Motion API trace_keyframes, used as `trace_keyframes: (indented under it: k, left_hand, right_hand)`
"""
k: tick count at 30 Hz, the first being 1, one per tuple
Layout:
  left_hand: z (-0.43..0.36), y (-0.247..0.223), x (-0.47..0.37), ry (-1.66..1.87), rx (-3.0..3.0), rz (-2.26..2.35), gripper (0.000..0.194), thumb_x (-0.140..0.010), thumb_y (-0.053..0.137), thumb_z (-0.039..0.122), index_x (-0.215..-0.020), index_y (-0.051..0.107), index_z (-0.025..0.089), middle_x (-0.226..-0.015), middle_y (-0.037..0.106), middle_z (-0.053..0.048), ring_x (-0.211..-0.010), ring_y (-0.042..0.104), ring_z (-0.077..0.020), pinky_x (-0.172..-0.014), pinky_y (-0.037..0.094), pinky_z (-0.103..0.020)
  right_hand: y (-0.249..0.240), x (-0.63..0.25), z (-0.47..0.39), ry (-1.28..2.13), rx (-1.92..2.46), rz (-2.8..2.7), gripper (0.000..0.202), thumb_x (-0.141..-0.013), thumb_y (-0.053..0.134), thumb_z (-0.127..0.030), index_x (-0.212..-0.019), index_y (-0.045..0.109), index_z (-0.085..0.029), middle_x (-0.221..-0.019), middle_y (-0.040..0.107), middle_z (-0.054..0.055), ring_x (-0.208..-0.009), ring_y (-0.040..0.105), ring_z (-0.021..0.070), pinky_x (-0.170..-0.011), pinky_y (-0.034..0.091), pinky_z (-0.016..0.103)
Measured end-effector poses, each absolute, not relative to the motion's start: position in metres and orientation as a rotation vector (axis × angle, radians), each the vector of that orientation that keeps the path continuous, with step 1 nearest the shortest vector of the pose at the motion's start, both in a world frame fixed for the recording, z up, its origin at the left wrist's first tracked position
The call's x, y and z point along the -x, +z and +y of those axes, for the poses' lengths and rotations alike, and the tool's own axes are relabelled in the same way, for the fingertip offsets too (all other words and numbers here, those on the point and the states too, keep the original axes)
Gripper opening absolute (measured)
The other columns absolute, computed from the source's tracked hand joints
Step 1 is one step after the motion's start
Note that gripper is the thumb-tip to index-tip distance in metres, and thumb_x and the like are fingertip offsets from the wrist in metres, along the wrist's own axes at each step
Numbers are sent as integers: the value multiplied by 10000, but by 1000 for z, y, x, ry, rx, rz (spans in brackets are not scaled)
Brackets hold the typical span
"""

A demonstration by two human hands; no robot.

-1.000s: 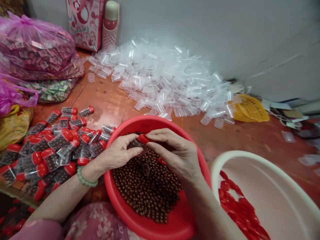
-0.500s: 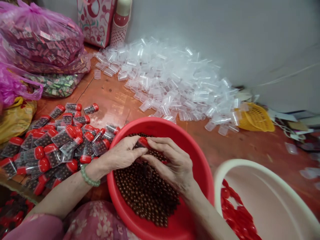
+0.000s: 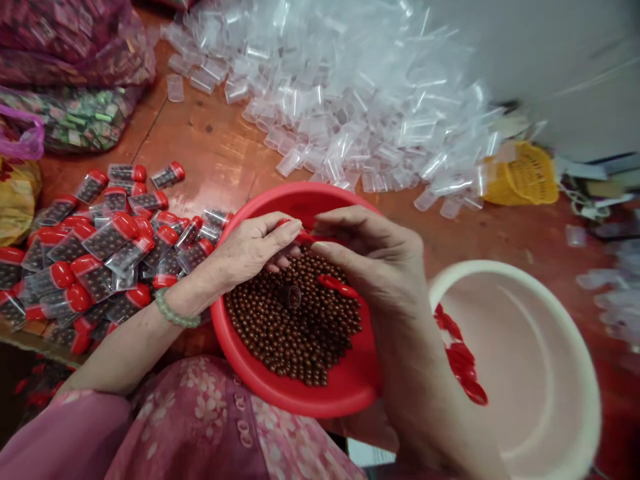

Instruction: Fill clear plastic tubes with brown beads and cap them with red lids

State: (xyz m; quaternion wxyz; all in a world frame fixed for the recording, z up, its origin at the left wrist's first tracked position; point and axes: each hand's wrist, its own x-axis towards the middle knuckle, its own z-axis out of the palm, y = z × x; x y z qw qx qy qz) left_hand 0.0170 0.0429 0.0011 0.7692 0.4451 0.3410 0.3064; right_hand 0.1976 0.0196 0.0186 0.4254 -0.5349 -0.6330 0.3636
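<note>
A red basin [image 3: 295,400] holds many small brown balls [image 3: 285,340], with a clear container [image 3: 293,297] and a red cap [image 3: 337,285] lying among them. Over the basin's far part, my left hand [image 3: 263,250] is closed, thumb against fingers, around a red cap piece [image 3: 299,233]. My right hand [image 3: 373,250] hovers just right of it, thumb and fingers apart, with nothing visible between them. Left of the basin lies a heap of filled clear containers with red caps [image 3: 113,237].
Clear containers [image 3: 350,113] are piled beyond the basin. A white basin [image 3: 530,360] with red caps [image 3: 463,363] stands at right, a yellow basket [image 3: 523,175] behind it. Purple bags [image 3: 75,60] lie at far left.
My right hand has opened and drawn away from my left hand. The dark container between my hands no longer shows. The view has tilted down.
</note>
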Motion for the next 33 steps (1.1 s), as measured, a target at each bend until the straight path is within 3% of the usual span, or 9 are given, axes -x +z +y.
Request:
trace_keyframes:
  k: [3,7,10,13,16,21,26,30,33]
  left_hand:
    - [44,1,-17,635,-1003,742,287,-904,539,438,-876,569,154,-789,618,5,-654,569,-58,-618,443,-179]
    - [44,0,-16,599,-921,699,335,-903,538,482,-871,586,151,-778,619,-2,-678,586,-78,-639,463,-203]
    - [43,-3,-16,578,-760,644,458,-917,455,571,-872,637,153,-761,643,-28,-683,594,-107,-634,476,-227]
    - [44,-5,-17,598,-629,587,545,-923,383,620,-870,680,166,-764,666,-42,-675,593,-126,-639,487,-250]
    - [46,-4,-18,583,-561,535,635,-922,308,657,-893,698,157,-757,677,-63,-683,616,-151,-675,504,-285]
    - [45,-4,-17,559,-571,547,709,-892,286,711,-1000,691,139,-800,695,-96,-754,648,-192,-690,503,-310]
    - [43,-8,-19,601,-644,569,713,-902,303,694,-1096,672,115,-888,713,-110,-871,661,-227,-847,500,-388]
    - [41,-13,-21,670,-694,548,642,-932,329,634,-1124,671,125,-985,720,-104,-1036,631,-229,-1025,419,-409]
    - [40,-16,-23,670,-723,593,634,-941,320,617,-1112,677,122,-973,723,-103,-1038,631,-235,-1024,426,-428]
  right_hand:
    - [11,-194,18,901,1373,-1416,346,-724,785,-388,-1006,618,-276,-884,679,-2,-795,673,168,-712,591,319]
    - [4,-183,17,708,1384,-1439,321,-771,747,-396,-1026,597,-271,-851,688,-1,-726,669,162,-671,581,319]
    - [5,-179,16,513,1407,-1743,363,-835,672,-440,-1151,594,-280,-961,705,41,-841,681,199,-792,570,379]
    - [7,-178,16,411,1317,-2133,617,-796,681,-526,-1315,503,-244,-1147,669,116,-1029,642,276,-906,525,449]
    - [8,-176,16,287,1287,-2288,790,-759,701,-553,-1392,392,-195,-1208,627,169,-1065,609,326,-900,511,491]
    - [1,-166,18,21,1318,-2352,755,-776,664,-559,-1329,391,-124,-1106,641,208,-974,624,333,-788,541,469]
    - [-3,-162,17,-116,1302,-2367,601,-801,633,-490,-1228,452,-108,-985,668,172,-854,644,285,-691,546,408]
    - [-2,-163,16,-214,1237,-2401,540,-809,610,-443,-1197,467,-95,-902,674,153,-781,640,265,-648,529,387]
    - [-2,-163,16,-272,1168,-2410,519,-816,609,-417,-1185,475,-77,-878,676,160,-763,643,265,-650,525,388]
